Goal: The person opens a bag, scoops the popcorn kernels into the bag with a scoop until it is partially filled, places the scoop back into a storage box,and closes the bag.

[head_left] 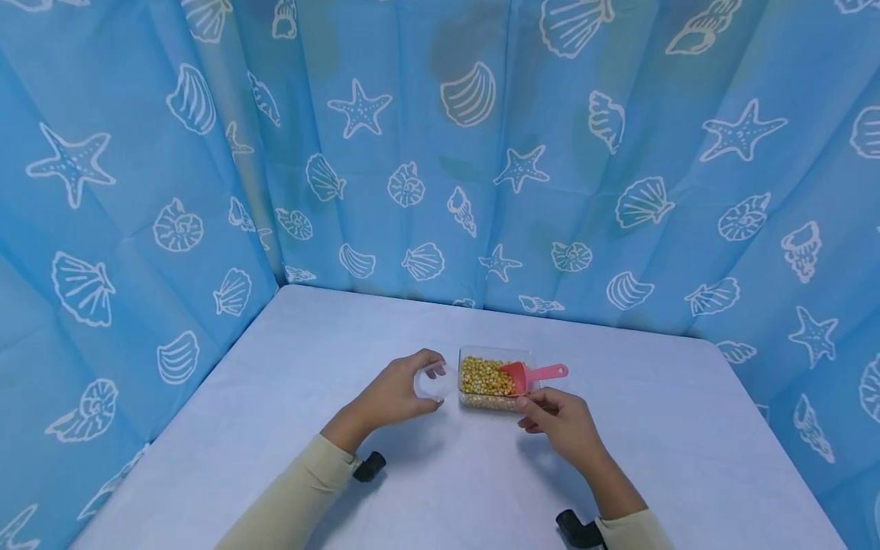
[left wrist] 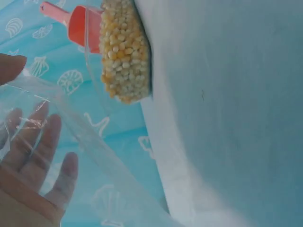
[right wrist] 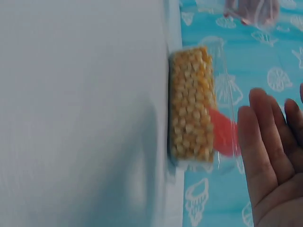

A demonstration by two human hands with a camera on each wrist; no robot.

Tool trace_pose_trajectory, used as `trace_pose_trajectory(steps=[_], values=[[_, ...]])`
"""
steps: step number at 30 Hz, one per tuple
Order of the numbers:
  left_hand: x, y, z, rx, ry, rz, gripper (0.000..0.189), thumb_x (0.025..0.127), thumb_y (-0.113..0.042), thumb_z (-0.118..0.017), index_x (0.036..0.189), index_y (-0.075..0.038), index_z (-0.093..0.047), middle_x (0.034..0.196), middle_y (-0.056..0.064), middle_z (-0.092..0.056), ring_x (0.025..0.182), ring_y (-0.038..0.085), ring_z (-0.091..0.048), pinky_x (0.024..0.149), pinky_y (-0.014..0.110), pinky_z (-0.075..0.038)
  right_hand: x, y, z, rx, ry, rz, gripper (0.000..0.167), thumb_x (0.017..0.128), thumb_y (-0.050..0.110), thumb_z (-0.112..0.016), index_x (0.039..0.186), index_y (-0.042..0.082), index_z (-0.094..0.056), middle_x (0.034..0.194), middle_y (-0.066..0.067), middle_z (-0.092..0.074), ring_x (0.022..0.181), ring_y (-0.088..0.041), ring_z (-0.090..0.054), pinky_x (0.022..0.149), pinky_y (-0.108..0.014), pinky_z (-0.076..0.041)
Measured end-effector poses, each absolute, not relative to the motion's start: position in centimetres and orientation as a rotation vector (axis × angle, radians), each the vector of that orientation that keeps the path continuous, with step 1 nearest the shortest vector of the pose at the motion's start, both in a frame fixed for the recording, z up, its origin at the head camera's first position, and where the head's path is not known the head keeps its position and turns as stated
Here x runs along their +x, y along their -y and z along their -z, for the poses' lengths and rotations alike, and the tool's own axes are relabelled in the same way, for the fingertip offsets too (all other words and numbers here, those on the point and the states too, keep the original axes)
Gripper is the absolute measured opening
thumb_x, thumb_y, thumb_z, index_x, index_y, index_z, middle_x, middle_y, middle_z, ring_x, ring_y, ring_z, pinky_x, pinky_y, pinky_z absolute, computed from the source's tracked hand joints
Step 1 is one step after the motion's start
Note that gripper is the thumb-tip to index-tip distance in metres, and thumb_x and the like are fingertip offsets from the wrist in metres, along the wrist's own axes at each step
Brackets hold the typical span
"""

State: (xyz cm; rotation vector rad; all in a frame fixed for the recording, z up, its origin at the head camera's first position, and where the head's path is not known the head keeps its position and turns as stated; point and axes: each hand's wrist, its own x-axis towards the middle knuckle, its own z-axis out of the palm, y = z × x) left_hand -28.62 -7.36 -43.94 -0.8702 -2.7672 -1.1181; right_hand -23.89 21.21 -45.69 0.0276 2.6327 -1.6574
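Container: clear, on the tabletop point(head_left: 440, 489), its wall point(head_left: 498, 353) rising above yellow kernels point(head_left: 484, 374)
Scoop point(head_left: 520, 376): red, bowl in the kernels, handle past the container's right rim
Left hand point(head_left: 395, 391): curved widely around a clear plastic item point(head_left: 429, 384), left of the container
Right hand point(head_left: 564, 425): loosely open, holding nothing, at the container's near right corner; contact unclear

Right of the frame's centre, the scoop point(head_left: 524, 377) looks like smooth plastic with a slight sheen. The container point(head_left: 509, 353) is clear and glossy, glass or plastic, which one I cannot tell; its kernels point(head_left: 481, 376) look smooth. Just left, the clear piece point(head_left: 433, 385) seems shiny plastic. The surface point(head_left: 344, 328) appears smooth and matt; above, the curtain point(head_left: 426, 130) is creased cloth. Lower left, the sleeve point(head_left: 292, 493) is matt fabric.
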Motion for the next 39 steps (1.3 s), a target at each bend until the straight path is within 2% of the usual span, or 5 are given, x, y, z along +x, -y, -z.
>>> trace_pose_trajectory(steps=[4, 10, 18, 27, 39], values=[[-28.7, 7.5, 43.6, -0.850, 2.795, 1.032, 0.058, 0.080, -0.024, -0.080, 0.130, -0.011, -0.054, 0.112, 0.003, -0.065, 0.100, 0.018, -0.059, 0.085, 0.040, -0.050, -24.1, -22.6, 45.5, 0.157, -2.663, 1.683, 0.031, 0.092, 0.035, -0.068, 0.099, 0.006, -0.062, 0.099, -0.014, -0.067, 0.087, -0.024, -0.069, 0.075, -0.032, -0.056], [-28.8, 7.6, 43.7, -0.842, 2.841, 0.994, 0.059, 0.080, -0.025, -0.079, 0.131, -0.008, -0.054, 0.111, 0.003, -0.065, 0.100, 0.023, -0.061, 0.083, 0.040, -0.050, -25.3, -22.9, 45.4, 0.308, -2.760, 1.696, 0.053, 0.087, 0.046, -0.071, 0.120, 0.009, -0.052, 0.111, -0.011, -0.062, 0.097, -0.023, -0.066, 0.080, -0.037, -0.055], [-29.1, 7.3, 43.7, -0.738, 2.935, 0.946, 0.053, 0.080, -0.028, -0.076, 0.126, -0.015, -0.054, 0.113, -0.001, -0.066, 0.106, 0.018, -0.061, 0.090, 0.039, -0.049, -27.4, -22.5, 45.5, 0.312, -2.835, 1.815, 0.028, 0.097, 0.029, -0.062, 0.115, 0.008, -0.058, 0.112, -0.009, -0.062, 0.101, -0.023, -0.066, 0.080, -0.029, -0.053], [-29.6, 7.2, 44.1, -0.758, 2.923, 0.946, 0.049, 0.079, -0.023, -0.074, 0.123, -0.014, -0.055, 0.109, 0.000, -0.067, 0.092, 0.012, -0.059, 0.082, 0.035, -0.050, -29.4, -22.7, 44.9, 0.257, -2.667, 2.235, 0.036, 0.097, 0.019, -0.063, 0.130, 0.009, -0.052, 0.112, -0.011, -0.059, 0.102, -0.021, -0.064, 0.076, -0.023, -0.053], [-30.0, 7.4, 44.2, -0.701, 2.968, 1.037, 0.051, 0.080, -0.017, -0.076, 0.126, -0.013, -0.055, 0.109, 0.002, -0.066, 0.094, 0.014, -0.059, 0.084, 0.038, -0.050, -30.6, -23.4, 44.5, 0.463, -2.597, 2.365, 0.047, 0.097, 0.017, -0.062, 0.139, 0.009, -0.044, 0.119, -0.014, -0.058, 0.108, -0.025, -0.062, 0.075, -0.026, -0.054]])
